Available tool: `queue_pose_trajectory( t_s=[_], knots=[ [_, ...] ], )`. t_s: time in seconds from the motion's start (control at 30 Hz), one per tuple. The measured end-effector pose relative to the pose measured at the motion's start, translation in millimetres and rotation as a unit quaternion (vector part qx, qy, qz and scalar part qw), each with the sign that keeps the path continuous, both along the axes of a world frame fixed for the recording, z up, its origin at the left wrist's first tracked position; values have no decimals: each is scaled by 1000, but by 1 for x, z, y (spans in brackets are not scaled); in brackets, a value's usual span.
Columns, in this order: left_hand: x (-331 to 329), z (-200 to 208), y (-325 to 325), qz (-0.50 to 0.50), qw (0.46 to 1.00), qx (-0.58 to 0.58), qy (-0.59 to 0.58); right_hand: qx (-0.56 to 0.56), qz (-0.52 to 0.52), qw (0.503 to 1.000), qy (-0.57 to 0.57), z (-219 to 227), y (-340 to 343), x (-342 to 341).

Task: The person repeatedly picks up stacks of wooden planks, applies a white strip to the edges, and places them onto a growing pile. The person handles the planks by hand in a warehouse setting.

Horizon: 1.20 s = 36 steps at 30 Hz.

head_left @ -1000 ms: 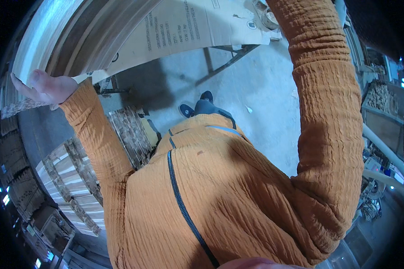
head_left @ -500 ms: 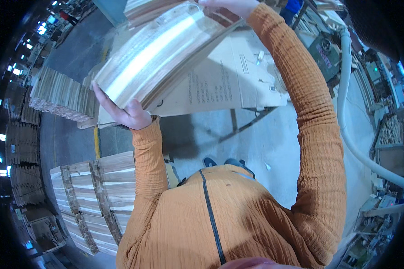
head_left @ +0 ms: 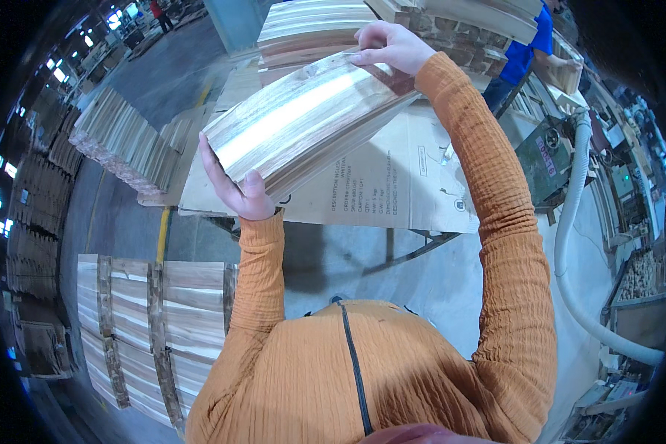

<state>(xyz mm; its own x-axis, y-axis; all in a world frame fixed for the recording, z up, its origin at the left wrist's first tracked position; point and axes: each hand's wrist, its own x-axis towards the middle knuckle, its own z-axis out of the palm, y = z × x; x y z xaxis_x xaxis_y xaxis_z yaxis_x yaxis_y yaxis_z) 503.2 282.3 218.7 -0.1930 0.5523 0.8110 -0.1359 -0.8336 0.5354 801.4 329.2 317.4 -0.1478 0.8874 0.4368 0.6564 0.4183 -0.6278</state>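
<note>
A stack of several pale wooden boards slants across the upper middle, tilted over a cardboard sheet that covers the table. My left hand grips the stack's near left end, thumb on the near side and fingers along the end. At the far right end, my right hand is closed on the upper edge, its thumb and curled fingers at the top board's corner. The undersides of the boards are hidden.
Beyond the held boards stands another board stack. More boards are piled at the left, and a strapped wood bundle lies lower left. A person in blue works at far right, near a green machine and pale hose.
The view has shifted, so the table and boards sit lower and farther right in the picture. My right hand, cut off by the top edge before, now shows whole. Both hands keep hold of the boards.
</note>
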Motion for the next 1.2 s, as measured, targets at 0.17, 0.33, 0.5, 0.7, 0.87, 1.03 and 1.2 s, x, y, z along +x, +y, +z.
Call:
queue_pose_trajectory(
  t_s=[0.17,0.33,0.5,0.7,0.87,1.03,1.2],
  knots=[
    [-3,2,-1,42,999,16,24,-120,29,992,15,18,4,-1],
    [-1,6,2,46,999,9,25,-70,-35,993,-85,21,2,-16],
    [-7,3,11,45,999,8,9,-116,-134,969,-172,38,1,-55],
    [-3,3,14,37,999,9,12,-56,-48,997,1,18,3,-12],
    [-13,-1,19,74,997,-1,13,109,-173,948,-246,-21,-37,-11],
    [-7,1,18,67,998,6,11,70,-243,919,-303,-32,-56,-42],
    [-8,5,14,62,998,2,16,58,-220,933,-280,-23,-56,-60]
  ],
)
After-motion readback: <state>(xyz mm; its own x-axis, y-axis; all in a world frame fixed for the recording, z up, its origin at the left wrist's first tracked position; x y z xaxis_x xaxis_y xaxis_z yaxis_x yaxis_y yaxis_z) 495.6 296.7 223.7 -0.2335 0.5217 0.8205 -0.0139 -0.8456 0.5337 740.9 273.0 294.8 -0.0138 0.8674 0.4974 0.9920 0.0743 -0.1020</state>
